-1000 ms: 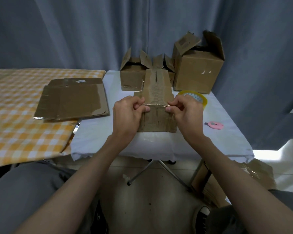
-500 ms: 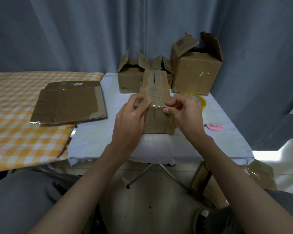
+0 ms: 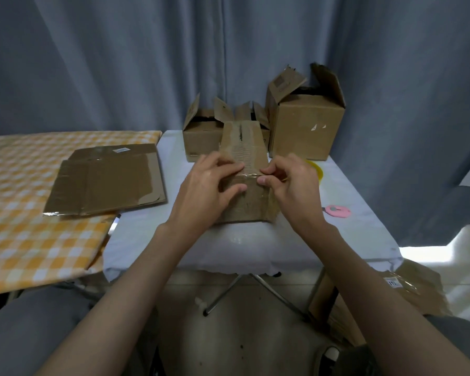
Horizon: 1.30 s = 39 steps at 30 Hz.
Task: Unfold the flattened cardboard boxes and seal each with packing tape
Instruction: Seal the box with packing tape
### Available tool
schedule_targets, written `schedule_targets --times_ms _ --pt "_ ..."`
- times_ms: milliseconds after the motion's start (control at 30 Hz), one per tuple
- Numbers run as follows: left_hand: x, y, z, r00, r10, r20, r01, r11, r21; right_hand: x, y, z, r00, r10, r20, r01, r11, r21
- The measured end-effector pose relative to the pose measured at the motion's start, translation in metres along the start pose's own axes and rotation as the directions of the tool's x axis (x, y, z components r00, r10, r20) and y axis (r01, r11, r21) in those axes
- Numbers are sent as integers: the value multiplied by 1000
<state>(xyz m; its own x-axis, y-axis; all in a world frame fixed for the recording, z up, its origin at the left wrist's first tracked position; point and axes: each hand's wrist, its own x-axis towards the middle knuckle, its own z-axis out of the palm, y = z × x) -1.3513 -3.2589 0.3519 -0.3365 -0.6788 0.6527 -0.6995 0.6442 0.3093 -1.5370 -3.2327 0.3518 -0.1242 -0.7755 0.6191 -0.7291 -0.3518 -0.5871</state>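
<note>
A narrow brown cardboard box [image 3: 243, 147] stands on the white table [image 3: 358, 234], its long top face toward me, with old tape along its seam. A clear strip of packing tape [image 3: 251, 175] runs across that face. My left hand [image 3: 209, 185] lies on the box's left part, fingers spread and pressing near the tape. My right hand [image 3: 291, 180] pinches the strip's right end between thumb and fingertips. The yellow tape roll [image 3: 316, 169] lies behind my right hand, mostly hidden.
Flattened cardboard boxes [image 3: 106, 180] lie stacked on the yellow checked cloth [image 3: 25, 234] at left. Two opened boxes, a small one [image 3: 201, 137] and a larger one [image 3: 307, 128], stand at the table's back. A pink cutter [image 3: 337, 211] lies at right. More cardboard [image 3: 418, 289] sits on the floor.
My left hand let go of the tape's left end and now lies spread on the box. My right hand still pinches the right end. The view has tilted slightly down.
</note>
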Motion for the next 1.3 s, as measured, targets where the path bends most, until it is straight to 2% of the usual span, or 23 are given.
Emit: schedule_targets --times_ms 67,167,267,400,500,567,600,667,767,867,900,967,1033,1300 --pt "1 -1 -3 999 -31 -26 29 994 -104 3 -2 -3 998 -67 -21 66 998 -20" --pt "4 -3 -11 995 -45 -93 32 991 -133 3 -8 -4 983 -179 -45 176 982 -65" --pt "2 0 -24 987 -26 -159 -7 979 -201 13 -15 -13 957 -281 -66 280 960 -17" --pt "-1 1 -33 995 -20 -98 -6 967 -255 29 -15 -25 933 -352 -81 358 930 85" --pt "2 -20 -30 971 -194 -138 168 970 -178 29 -4 -20 933 -346 -101 353 933 65" --pt "9 -41 -33 918 -364 -160 342 928 -145 25 4 -12 941 -333 -60 335 942 37" --pt "14 -51 -35 888 -441 -127 422 894 -152 22 7 -7 946 -323 -33 323 946 28" --pt "22 -67 -38 833 -554 -19 545 825 -146 14 11 1 955 -295 30 294 955 37" --pt "28 -86 -35 782 -617 91 623 769 -143 2 4 8 976 -192 101 182 978 103" --pt "29 -105 -32 769 -630 109 639 762 -104 -7 0 17 997 62 -35 -58 993 103" --pt "29 -111 -30 763 -637 108 645 760 -77 -8 3 21 977 205 -53 -198 974 111" --pt "26 -117 -28 741 -660 126 669 742 -41 -5 6 28 881 470 45 -469 861 197" --pt "22 -118 -29 733 -669 121 677 735 -37 -4 2 28 796 586 153 -604 748 274" --pt "16 -106 -54 770 -634 76 633 741 -224 -3 -1 15 887 462 18 -429 806 407"
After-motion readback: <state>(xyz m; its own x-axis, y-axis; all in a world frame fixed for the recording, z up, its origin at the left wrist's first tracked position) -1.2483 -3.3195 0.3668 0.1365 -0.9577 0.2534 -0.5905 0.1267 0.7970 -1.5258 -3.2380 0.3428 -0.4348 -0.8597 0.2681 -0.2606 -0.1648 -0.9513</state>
